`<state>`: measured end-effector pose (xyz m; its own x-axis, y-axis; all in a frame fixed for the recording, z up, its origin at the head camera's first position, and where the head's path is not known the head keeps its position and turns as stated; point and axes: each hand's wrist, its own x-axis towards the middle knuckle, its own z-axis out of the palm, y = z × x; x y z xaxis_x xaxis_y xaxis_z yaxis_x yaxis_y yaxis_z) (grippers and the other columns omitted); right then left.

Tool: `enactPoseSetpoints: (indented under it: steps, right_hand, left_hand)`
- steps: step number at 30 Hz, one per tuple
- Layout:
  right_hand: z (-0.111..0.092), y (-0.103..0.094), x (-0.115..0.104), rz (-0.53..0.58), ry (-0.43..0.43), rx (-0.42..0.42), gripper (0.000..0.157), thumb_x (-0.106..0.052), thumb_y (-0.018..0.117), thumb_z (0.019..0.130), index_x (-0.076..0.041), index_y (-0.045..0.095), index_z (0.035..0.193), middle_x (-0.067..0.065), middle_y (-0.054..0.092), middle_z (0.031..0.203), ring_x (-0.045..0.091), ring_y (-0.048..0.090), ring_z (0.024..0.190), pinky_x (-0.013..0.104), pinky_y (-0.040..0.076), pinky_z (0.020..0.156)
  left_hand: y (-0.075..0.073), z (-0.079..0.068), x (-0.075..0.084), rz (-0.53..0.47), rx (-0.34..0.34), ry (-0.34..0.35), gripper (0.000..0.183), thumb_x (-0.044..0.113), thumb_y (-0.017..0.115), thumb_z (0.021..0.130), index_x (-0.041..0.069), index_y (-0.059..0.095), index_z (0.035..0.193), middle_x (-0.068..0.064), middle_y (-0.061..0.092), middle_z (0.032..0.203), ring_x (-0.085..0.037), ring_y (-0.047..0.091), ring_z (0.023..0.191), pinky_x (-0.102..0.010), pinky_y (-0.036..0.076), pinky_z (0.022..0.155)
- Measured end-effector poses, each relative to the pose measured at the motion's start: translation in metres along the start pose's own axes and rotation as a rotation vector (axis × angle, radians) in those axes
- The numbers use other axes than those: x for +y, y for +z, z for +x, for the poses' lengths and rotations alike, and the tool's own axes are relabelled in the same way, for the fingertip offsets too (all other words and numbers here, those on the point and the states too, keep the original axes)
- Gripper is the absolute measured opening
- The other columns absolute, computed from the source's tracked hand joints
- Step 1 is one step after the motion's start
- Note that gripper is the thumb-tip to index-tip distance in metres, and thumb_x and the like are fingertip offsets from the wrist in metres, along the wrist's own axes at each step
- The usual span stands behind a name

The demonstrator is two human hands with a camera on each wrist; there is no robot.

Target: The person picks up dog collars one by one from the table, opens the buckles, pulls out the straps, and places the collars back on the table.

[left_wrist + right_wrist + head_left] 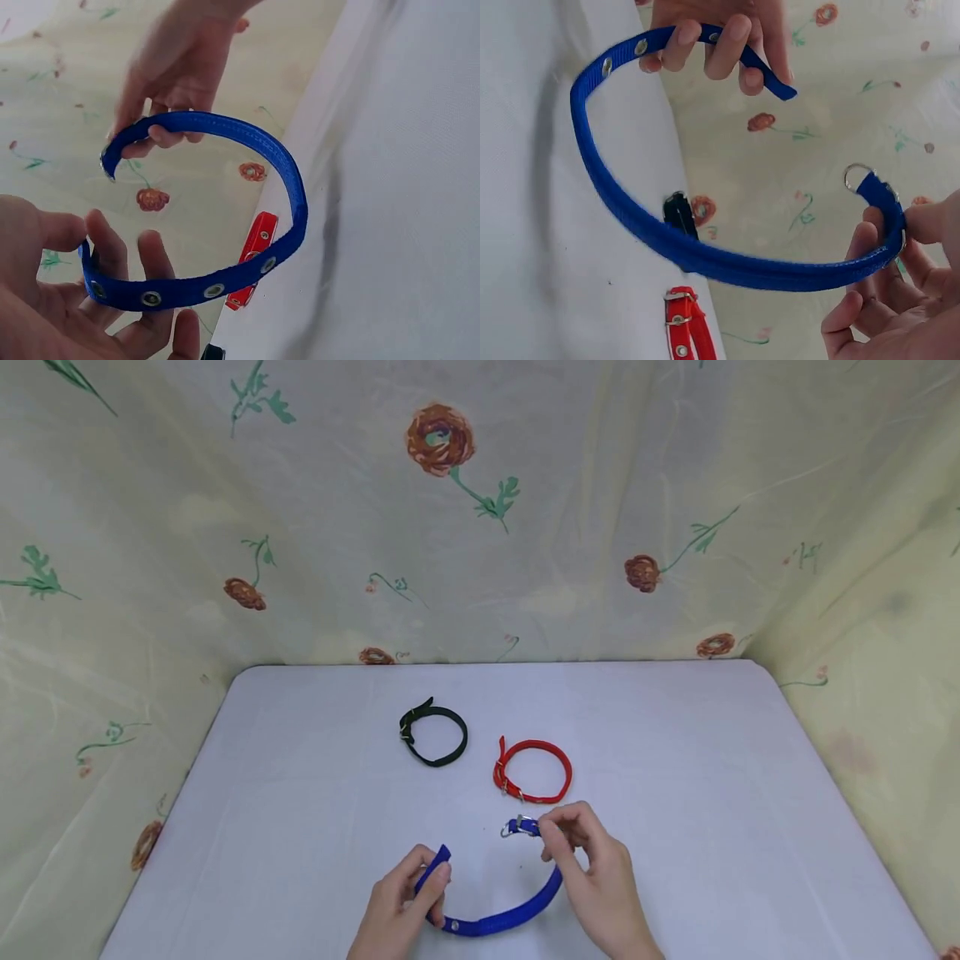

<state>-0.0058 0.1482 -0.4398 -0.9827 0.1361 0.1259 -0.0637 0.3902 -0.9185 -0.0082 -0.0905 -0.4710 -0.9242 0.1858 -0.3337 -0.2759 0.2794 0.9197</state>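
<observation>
A blue collar (504, 922) with metal eyelets curves in an open loop between both hands. My left hand (402, 893) pinches its eyelet end, the plain tip poking up past the thumb. At the other end, my right hand (596, 872) grips the strap close to the metal buckle (522, 823). A D-ring (859, 178) hangs from that end in the right wrist view. The two ends are apart, and the strap bows toward the person. In the left wrist view several eyelets (214, 290) line the strap near the left fingers.
Beyond the hands a red collar (564, 758) lies buckled into a loop on the white table (675, 735). A dark green or black collar (458, 750), also looped, lies farther back and to the left. Flower-printed cloth (525, 593) hangs behind and at the sides.
</observation>
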Motion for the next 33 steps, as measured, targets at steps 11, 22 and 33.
enactPoseSetpoints:
  steps: [11,22,33]
  right_hand:
    - [0.008,-0.019,0.012,-0.074,-0.029,-0.037,0.034,-0.008,0.068,0.105,-0.016,0.067,0.139,-0.001,0.071,0.106,0.004,0.075,0.086,0.02,0.057,0.083]
    - [0.022,-0.046,0.024,-0.034,0.1,-0.044,0.037,-0.015,0.054,0.114,-0.014,0.056,0.151,0.013,0.074,0.122,0.004,0.069,0.087,0.015,0.053,0.077]
    - [0.03,-0.063,0.033,0.023,0.118,0.068,0.034,-0.014,0.052,0.115,-0.012,0.053,0.148,-0.005,0.061,0.12,0.001,0.078,0.092,0.016,0.059,0.083]
  left_hand:
    - [-0.017,0.001,-0.002,-0.03,0.045,0.054,0.043,0.046,0.044,0.116,0.008,0.046,0.135,-0.014,0.081,0.104,-0.018,0.08,0.084,-0.034,0.056,0.097]
    - [-0.045,0.007,-0.006,-0.113,0.14,0.114,0.04,0.042,0.039,0.118,0.014,0.04,0.146,-0.016,0.081,0.122,-0.023,0.084,0.093,-0.062,0.046,0.119]
    - [-0.066,0.018,-0.016,-0.125,0.219,0.07,0.041,0.046,0.043,0.116,0.009,0.037,0.132,-0.018,0.08,0.126,-0.026,0.084,0.095,-0.072,0.025,0.127]
